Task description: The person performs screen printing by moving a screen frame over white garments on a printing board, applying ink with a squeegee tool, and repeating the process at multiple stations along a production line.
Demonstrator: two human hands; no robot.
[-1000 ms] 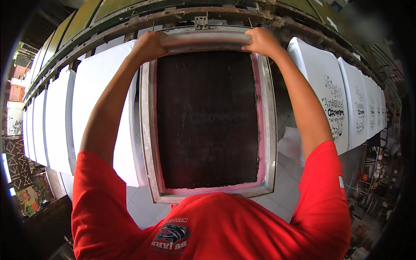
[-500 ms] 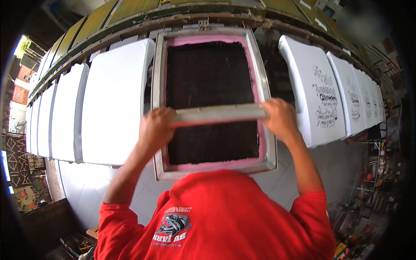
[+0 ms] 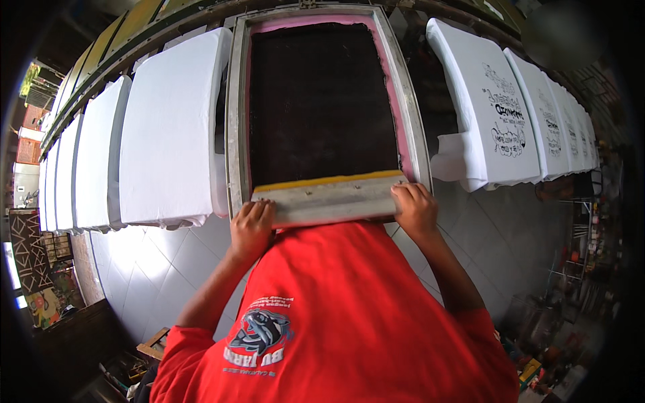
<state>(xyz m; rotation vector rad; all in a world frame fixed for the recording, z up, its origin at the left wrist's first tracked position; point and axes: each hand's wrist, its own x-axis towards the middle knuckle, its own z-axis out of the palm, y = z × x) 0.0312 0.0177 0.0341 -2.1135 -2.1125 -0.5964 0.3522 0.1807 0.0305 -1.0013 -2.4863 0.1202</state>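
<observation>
So we've got the squeegee (image 3: 329,201) down at the near end of the screen frame (image 3: 236,101) now; half a second ago it sat mid-screen, and a second ago it was up at the far end. The yellow blade edge shows this time too, and the dark mesh (image 3: 322,101) lies uncovered beyond it. We see both hands wrapped around it, left hand (image 3: 252,225) on one end, right hand (image 3: 414,208) on the other. Around it, plain white shirts (image 3: 171,127) line up on the left, and white shirts with black prints (image 3: 500,114) on the right. The red shirt (image 3: 336,316) and the squeegee block our view of the frame's near edge. Long axis runs left to right across the frame, right end slightly farther out, yellow edge facing away from the body.
</observation>
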